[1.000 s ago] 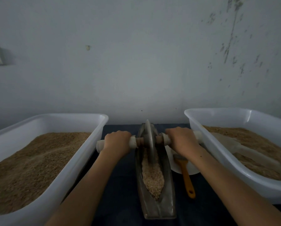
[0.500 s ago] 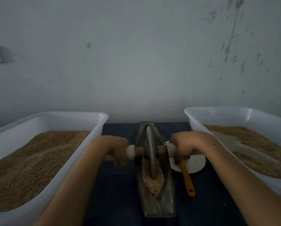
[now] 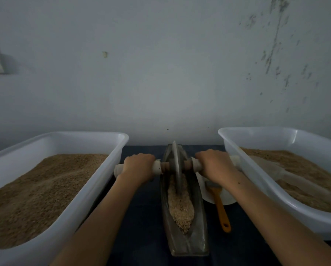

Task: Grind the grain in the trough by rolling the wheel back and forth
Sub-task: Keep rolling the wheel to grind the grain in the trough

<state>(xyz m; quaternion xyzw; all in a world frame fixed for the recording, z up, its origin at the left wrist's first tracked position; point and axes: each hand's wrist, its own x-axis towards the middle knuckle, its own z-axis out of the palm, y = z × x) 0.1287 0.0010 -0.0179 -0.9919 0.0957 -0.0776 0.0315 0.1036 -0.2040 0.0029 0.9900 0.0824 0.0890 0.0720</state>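
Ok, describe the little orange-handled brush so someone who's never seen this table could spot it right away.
Find the long metal trough running down the middle between the two white tubs. Just to its right lies a white plate, and the brush rests across it, handle toward the person. It is the only orange thing there.

left hand (image 3: pixel 138 167): fingers curled, gripping | right hand (image 3: pixel 214 165): same | arms extended forward

no readable text, labels, brand names, numbers or signs appear anywhere in this view.
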